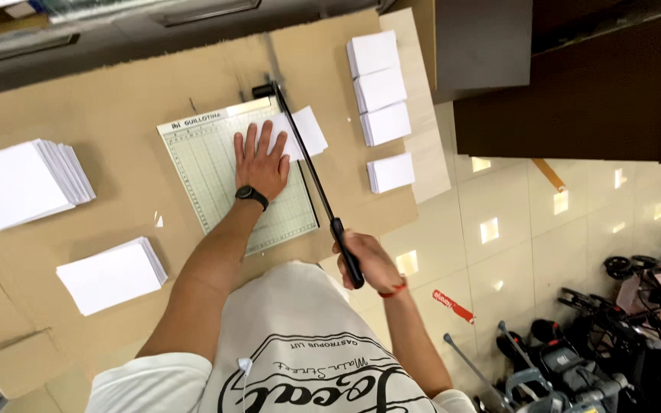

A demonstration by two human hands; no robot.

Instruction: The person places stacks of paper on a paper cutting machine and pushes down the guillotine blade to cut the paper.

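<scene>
A pale green guillotine paper cutter (pixel 216 183) with a printed grid lies on a cardboard-covered table (pixel 116 99). My left hand (pixel 260 162), with a black watch on the wrist, presses flat on white paper (pixel 305 131) that sticks out past the cutting edge. My right hand (pixel 369 260), with a red band on the wrist, grips the black handle of the cutter's blade arm (pixel 309 168). The arm runs from its pivot at the far corner down to my hand.
Several small stacks of cut white paper (pixel 380 92) line the table's right edge. Two bigger white stacks (pixel 17 183) (pixel 112 275) lie on the left. Beyond the edge is a glossy tiled floor (pixel 529 237), dark cabinets and folded strollers (pixel 621 336).
</scene>
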